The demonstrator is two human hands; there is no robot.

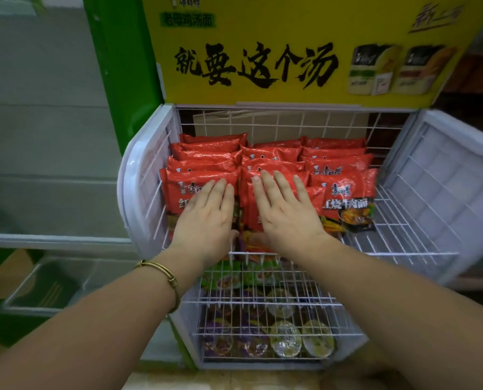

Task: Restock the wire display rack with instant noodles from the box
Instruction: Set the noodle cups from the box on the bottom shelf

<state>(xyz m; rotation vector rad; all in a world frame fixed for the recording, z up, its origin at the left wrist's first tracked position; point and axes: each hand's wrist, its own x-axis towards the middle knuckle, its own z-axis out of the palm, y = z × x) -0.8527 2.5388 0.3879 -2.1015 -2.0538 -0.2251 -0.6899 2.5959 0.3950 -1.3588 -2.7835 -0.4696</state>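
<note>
Left hand [206, 218] lies flat with straight fingers on the left-column packet [184, 184]. Right hand [285, 212] lies flat on the middle-column packet [313, 195]. Neither grips. The columns run near to far. The right-column packet [347, 192] is free, with bare wire rack [403, 229] beyond it, nearer the right hand. The box is not in view.

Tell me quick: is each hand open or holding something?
Left hand: open, fingers flat on a red plastic noodle packet in the white wire rack.
Right hand: open, flat on the neighbouring red plastic packet.
</note>
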